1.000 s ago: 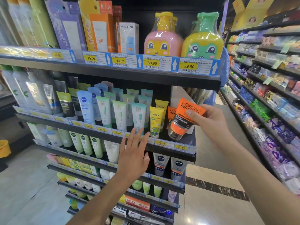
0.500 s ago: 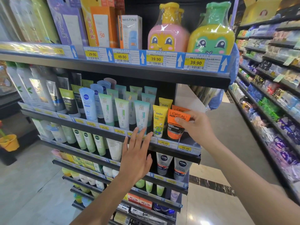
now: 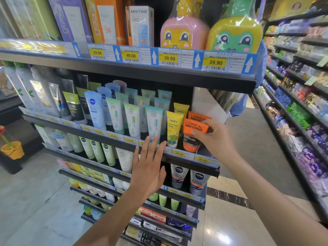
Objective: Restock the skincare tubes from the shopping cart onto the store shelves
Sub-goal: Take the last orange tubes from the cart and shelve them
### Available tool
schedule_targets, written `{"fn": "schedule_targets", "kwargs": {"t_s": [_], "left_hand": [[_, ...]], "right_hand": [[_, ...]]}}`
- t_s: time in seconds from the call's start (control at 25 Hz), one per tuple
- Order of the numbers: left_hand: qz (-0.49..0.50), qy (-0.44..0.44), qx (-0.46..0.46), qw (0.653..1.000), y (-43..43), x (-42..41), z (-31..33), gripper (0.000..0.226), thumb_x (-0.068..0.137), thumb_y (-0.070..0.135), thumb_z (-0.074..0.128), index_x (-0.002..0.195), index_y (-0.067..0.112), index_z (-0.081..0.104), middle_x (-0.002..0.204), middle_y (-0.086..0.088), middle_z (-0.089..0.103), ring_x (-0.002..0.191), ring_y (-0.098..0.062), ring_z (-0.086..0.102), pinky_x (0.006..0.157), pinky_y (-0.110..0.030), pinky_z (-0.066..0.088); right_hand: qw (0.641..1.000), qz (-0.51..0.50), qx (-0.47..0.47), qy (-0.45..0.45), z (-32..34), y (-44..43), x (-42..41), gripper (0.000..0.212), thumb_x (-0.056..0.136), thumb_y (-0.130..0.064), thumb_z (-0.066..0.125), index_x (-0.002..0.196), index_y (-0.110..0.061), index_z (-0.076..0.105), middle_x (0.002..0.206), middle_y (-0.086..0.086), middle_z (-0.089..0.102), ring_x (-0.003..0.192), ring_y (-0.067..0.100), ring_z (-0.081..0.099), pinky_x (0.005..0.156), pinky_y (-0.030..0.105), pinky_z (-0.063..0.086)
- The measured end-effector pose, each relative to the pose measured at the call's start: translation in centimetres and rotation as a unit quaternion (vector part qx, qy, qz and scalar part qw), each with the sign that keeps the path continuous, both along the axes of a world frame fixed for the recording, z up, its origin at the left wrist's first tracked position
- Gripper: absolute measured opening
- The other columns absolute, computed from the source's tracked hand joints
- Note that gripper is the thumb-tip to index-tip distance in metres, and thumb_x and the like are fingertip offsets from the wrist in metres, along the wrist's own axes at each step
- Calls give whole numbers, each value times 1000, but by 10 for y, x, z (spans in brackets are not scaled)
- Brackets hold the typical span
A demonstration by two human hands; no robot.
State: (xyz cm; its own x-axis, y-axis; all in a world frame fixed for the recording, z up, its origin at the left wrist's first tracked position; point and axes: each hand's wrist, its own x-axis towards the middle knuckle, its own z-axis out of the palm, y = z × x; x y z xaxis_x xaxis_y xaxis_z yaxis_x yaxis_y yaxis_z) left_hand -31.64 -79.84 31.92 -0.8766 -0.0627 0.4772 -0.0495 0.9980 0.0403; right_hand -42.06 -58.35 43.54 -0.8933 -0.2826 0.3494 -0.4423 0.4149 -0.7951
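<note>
An orange L'Oreal Men Expert tube [image 3: 192, 134] stands cap-down at the right end of the second shelf [image 3: 124, 145], in front of another orange tube [image 3: 198, 115]. My right hand [image 3: 215, 139] grips it from the right, thumb and fingers curled round its side. A yellow frog tube [image 3: 173, 129] stands just left of it. My left hand [image 3: 149, 167] is held flat with straight fingers in front of the shelf's price rail, fingertips near the teal tubes [image 3: 153, 121]. The shopping cart is out of view.
Boxed sunscreens [image 3: 106, 20] and two cartoon bottles [image 3: 234, 31] fill the top shelf. Nivea tubes [image 3: 179, 175] stand on the shelf below. Another stocked aisle [image 3: 298, 107] runs along the right. A yellow bucket [image 3: 12, 150] hangs at the left.
My right hand has carried the orange tube left and down onto the shelf, setting it upright beside the yellow tube. My left hand has stayed near the price rail.
</note>
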Motion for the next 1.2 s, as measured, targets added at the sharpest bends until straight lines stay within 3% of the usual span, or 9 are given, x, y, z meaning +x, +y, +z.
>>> {"fn": "schedule_targets", "kwargs": {"t_s": [0.28, 0.56, 0.76, 0.96, 1.08, 1.2], "left_hand": [[0, -11, -9, 1000, -2, 0, -2, 90, 89, 40, 60, 164, 21, 15, 173, -6, 11, 160, -30, 0, 122, -61, 25], [-11, -28, -1, 1000, -8, -1, 2, 92, 88, 44, 62, 164, 23, 14, 173, -6, 12, 160, -30, 1, 121, -62, 25], [-48, -38, 14, 998, -13, 4, 9, 85, 97, 66, 37, 165, 25, 9, 173, -5, 9, 160, -28, -2, 122, -61, 25], [-93, -39, 30, 994, -19, 17, 25, 80, 99, 69, 21, 164, 23, 20, 172, -8, 17, 159, -32, 8, 123, -60, 23], [-151, -16, 15, 988, -4, 39, 30, 77, 100, 69, 19, 162, 24, 28, 170, -9, 23, 159, -33, 11, 125, -60, 19], [-216, -19, 3, 976, 32, 64, 28, 73, 100, 69, 21, 162, 31, 21, 172, -5, 15, 160, -30, 3, 127, -57, 11]], "right_hand": [[999, -18, 10, -35, -6, -3, 9, 31, 89, -29, 76, 111, -40, 58, 99, -26, 63, 91, -8, 60, 76, 17, 47], [995, -64, 58, -51, -10, 4, 35, 35, 90, -32, 76, 122, -40, 64, 108, -23, 69, 100, -1, 64, 84, 28, 54], [979, -151, 136, -26, -20, 19, 80, 44, 92, -37, 72, 134, -31, 59, 129, -14, 57, 115, 4, 51, 88, 22, 40], [962, -197, 188, 0, -19, 37, 138, 43, 92, -45, 69, 132, -35, 58, 145, -11, 48, 138, 13, 38, 113, 41, 39], [942, -242, 233, 20, -20, 54, 178, 49, 92, -51, 67, 138, -37, 54, 151, -9, 43, 142, 14, 34, 117, 45, 35], [922, -284, 263, 27, -23, 79, 222, 53, 92, -49, 67, 142, -35, 53, 153, -5, 42, 144, 17, 33, 118, 46, 34]]}}
